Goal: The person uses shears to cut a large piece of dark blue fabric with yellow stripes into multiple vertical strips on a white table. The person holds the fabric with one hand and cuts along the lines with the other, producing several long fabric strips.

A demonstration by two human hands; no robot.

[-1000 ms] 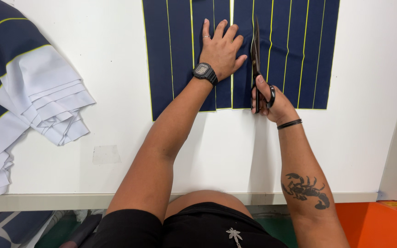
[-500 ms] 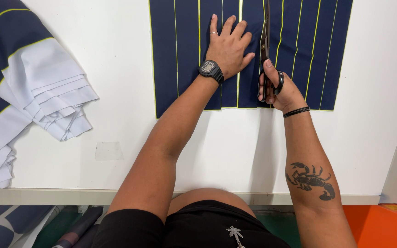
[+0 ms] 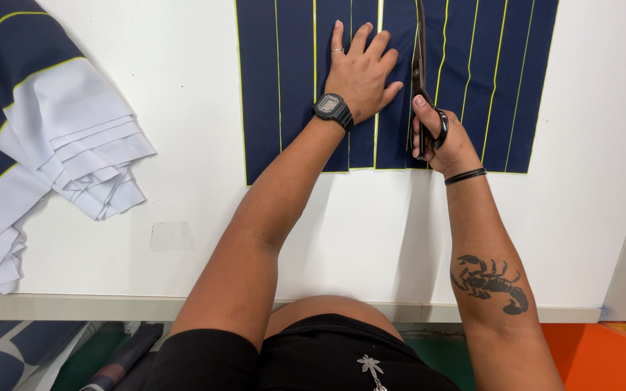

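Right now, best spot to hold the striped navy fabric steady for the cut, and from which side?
Probably flat on the striped navy fabric just left of the scissors, coming from the near edge. The sheet lies flat on the white table, so a spread palm like the left hand pins it best.

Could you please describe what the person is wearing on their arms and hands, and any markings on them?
Both arms are bare, with no sleeves in view. The left hand has a thin ring on one finger and a black digital watch at the wrist. The right hand has a thin black band at the wrist, and its forearm bears a dark scorpion tattoo.
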